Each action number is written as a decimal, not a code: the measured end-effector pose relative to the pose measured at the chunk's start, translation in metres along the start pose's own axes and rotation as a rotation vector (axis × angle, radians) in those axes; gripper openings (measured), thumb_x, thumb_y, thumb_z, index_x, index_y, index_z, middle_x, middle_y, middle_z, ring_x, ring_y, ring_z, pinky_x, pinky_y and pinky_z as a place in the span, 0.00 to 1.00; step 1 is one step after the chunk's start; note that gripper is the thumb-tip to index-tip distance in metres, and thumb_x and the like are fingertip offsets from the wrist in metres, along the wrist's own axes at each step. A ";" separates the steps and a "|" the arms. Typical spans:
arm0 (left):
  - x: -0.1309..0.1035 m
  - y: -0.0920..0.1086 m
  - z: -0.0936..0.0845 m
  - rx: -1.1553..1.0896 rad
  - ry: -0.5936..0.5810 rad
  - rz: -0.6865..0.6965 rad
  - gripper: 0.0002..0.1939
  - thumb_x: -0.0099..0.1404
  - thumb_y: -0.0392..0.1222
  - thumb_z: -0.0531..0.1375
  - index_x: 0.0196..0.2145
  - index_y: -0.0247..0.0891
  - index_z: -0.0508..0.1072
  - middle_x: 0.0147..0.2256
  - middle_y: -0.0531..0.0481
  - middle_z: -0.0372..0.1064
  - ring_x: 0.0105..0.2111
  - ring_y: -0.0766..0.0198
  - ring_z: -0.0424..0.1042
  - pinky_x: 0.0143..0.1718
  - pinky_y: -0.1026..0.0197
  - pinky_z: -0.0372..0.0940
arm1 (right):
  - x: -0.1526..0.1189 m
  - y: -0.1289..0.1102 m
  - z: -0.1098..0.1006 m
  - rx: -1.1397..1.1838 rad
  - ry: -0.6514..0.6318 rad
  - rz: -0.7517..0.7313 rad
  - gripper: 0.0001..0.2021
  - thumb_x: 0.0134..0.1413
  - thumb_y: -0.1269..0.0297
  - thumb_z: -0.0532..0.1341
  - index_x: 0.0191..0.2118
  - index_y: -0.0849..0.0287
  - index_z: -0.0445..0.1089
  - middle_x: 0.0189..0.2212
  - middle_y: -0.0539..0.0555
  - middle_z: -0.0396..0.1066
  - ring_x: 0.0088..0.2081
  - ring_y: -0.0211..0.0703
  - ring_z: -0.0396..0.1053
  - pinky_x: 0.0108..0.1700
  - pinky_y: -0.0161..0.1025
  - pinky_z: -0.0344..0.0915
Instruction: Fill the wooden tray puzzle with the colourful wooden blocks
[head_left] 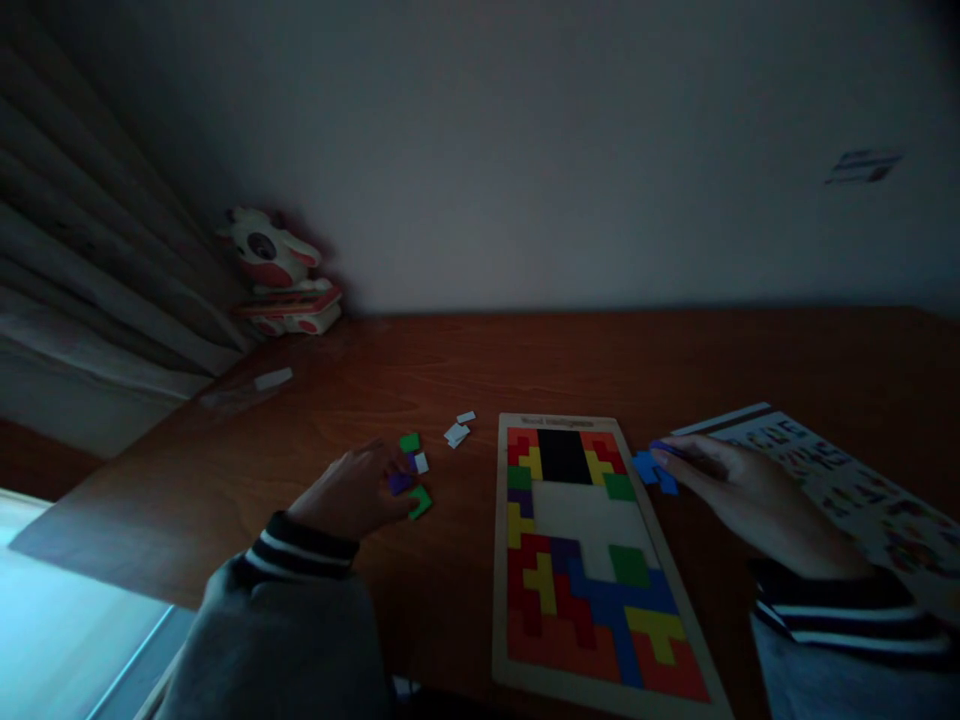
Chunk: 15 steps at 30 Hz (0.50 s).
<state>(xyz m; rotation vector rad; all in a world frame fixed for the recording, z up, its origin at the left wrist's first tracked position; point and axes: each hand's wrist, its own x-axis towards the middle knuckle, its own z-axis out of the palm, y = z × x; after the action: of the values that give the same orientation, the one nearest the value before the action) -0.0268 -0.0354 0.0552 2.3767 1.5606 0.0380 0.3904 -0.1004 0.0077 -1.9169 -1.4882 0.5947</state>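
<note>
A wooden block puzzle board lies on the table, partly filled with red, yellow, green, blue, purple and black pieces around a pale bare area. My right hand is just past the board's right edge, thumb and fingers pinched on a purple puzzle piece. Blue puzzle pieces lie right under those fingertips. To the left of the board, my left hand reaches over a small group of pieces, its fingers apart. A purple piece and a green piece are at its fingertips.
Several white pieces lie behind my left hand, left of the board. A printed pattern sheet is at the right, partly under my right forearm. A cow-shaped toy stands at the back left, by the curtain.
</note>
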 end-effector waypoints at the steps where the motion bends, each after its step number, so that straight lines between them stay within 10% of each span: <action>1: 0.000 0.001 0.001 -0.011 -0.013 -0.014 0.15 0.57 0.53 0.63 0.36 0.40 0.74 0.36 0.49 0.74 0.35 0.57 0.72 0.36 0.60 0.62 | 0.000 0.001 0.000 -0.001 0.000 0.004 0.21 0.50 0.41 0.59 0.38 0.51 0.77 0.38 0.54 0.80 0.44 0.58 0.76 0.49 0.55 0.70; 15: 0.007 0.010 0.006 0.023 -0.168 -0.172 0.16 0.50 0.54 0.68 0.31 0.39 0.76 0.33 0.50 0.76 0.34 0.56 0.73 0.34 0.62 0.59 | -0.001 -0.004 0.000 0.027 0.009 0.024 0.21 0.49 0.41 0.59 0.37 0.51 0.76 0.38 0.56 0.80 0.43 0.59 0.76 0.47 0.54 0.70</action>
<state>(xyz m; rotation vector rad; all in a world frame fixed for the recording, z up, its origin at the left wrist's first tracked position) -0.0136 -0.0341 0.0509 2.1900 1.6839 -0.2120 0.3877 -0.1012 0.0106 -1.9163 -1.4467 0.6135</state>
